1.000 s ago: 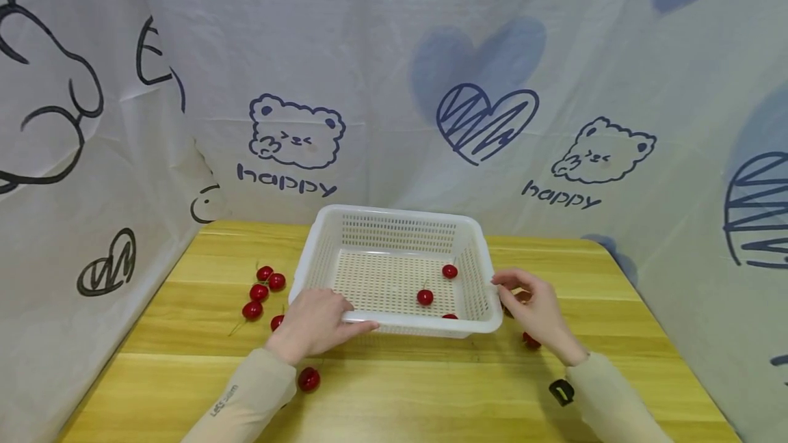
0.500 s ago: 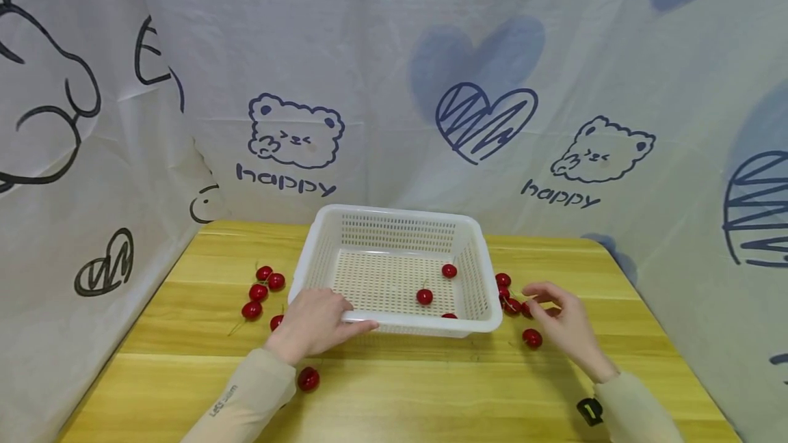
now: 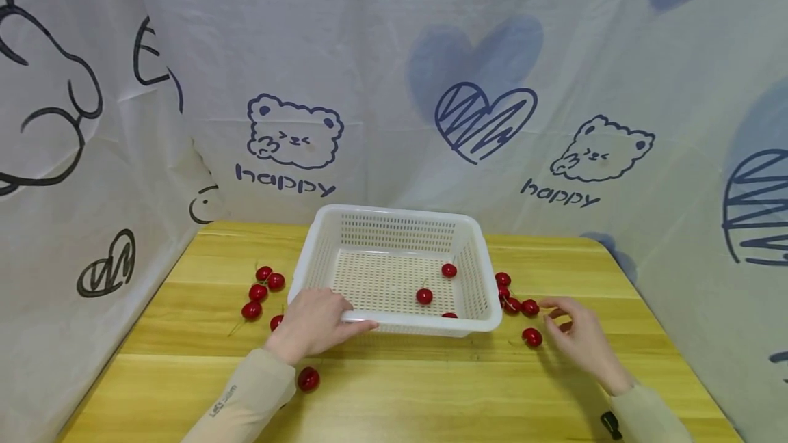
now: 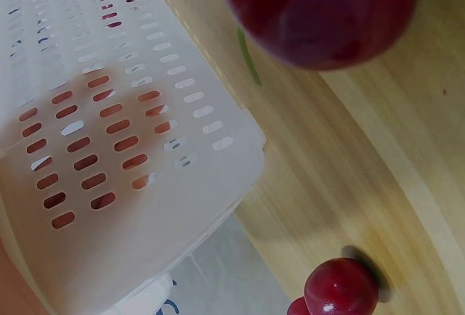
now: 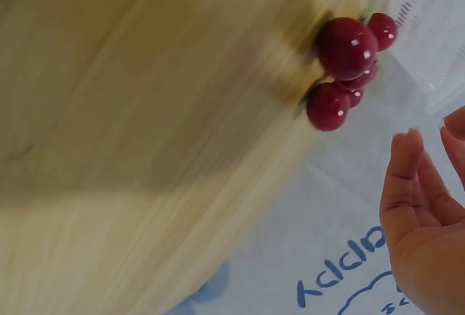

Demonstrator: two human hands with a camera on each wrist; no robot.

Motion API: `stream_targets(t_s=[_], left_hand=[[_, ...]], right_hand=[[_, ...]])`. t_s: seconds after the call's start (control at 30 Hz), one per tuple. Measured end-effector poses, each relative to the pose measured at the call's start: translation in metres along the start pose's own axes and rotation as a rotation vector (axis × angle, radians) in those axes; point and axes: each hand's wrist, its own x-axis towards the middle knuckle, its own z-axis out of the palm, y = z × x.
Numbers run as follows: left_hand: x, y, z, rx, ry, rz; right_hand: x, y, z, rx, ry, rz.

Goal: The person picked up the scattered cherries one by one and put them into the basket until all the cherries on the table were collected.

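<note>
A white perforated plastic basket (image 3: 394, 213) stands on the wooden table, with a few cherries such as one cherry (image 3: 424, 296) inside. My left hand (image 3: 315, 323) grips its near left rim, thumb along the front edge. In the left wrist view its fingers show through the holes of the basket wall (image 4: 182, 206). My right hand (image 3: 581, 335) hovers right of the basket, thumb and fingers apart, holding nothing. Its fingertips are close to a cherry (image 3: 530, 307) at the end of a small cluster; another cherry (image 3: 532, 338) lies just in front. The right wrist view shows this cherry group (image 5: 347, 48) beyond the fingers.
Left of the basket lie several cherries (image 3: 252, 310), with one partly behind my left hand. A single cherry (image 3: 308, 379) sits near my left sleeve. A printed white curtain (image 3: 382, 87) encloses the back and sides of the table (image 3: 431, 395).
My right hand has moved from the basket's right rim to the right and toward me, uncovering the cherries there. The left hand and basket have stayed in place.
</note>
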Motion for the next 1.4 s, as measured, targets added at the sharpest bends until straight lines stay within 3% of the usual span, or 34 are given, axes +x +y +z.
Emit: stream_targets(t_s=[0.37,0.7,1.03,1.4], left_hand=[[0.001,0.0,0.0,-0.007,-0.014,-0.001],[0.0,0.0,-0.002,-0.021,-0.005,0.009],[0.0,0.0,-0.002,-0.024,-0.003,0.013],[0.001,-0.001,0.0,-0.027,-0.007,0.004]], right_hand=[[-0.013,0.018,-0.002,-0.118,-0.051,-0.041],[-0.025,0.024,0.0,-0.145,-0.164,-0.057],[-0.028,0.018,0.004,-0.19,-0.272,-0.045],[-0.024,0.013,0.013,-0.209,-0.301,-0.097]])
